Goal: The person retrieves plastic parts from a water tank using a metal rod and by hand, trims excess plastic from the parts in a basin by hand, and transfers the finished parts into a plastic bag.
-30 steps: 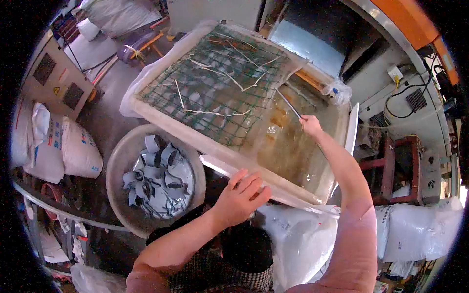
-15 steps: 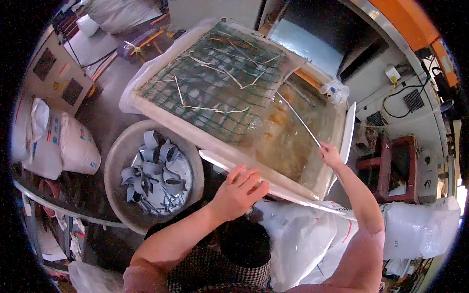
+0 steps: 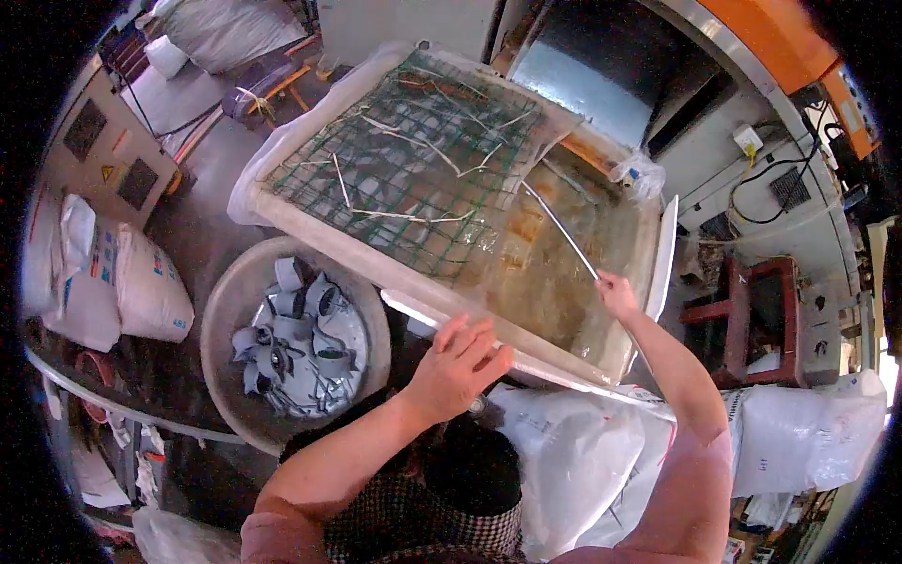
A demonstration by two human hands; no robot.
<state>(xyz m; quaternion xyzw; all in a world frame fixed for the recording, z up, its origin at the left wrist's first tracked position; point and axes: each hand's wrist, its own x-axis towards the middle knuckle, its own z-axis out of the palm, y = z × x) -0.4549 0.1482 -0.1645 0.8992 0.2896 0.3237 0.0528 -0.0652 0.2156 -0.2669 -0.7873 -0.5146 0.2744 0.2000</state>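
My right hand [image 3: 617, 295] is closed around a thin metal rod [image 3: 562, 228], whose far end reaches into the murky water of a large white tub [image 3: 376, 266]. Green netting [image 3: 413, 169] with white strips covers the left part of the tub, and grey pieces show beneath it. My left hand [image 3: 460, 365] rests by the tub's near edge, at a white strip, fingers bent and apart, with nothing visible in it. Left of that hand stands a round basin [image 3: 221, 348] holding grey curved parts [image 3: 331, 346] and small thin pieces.
White sacks [image 3: 150, 291] stand at the left, and more white bags [image 3: 799, 442] lie at the lower right. A reddish metal frame [image 3: 797, 320] is on the right. Behind the tub stands a machine [image 3: 587, 80] with a dark opening. Cables hang at the right.
The rod and my right hand first moved toward the near right, then slightly back up and left. My left hand has stayed almost in place.
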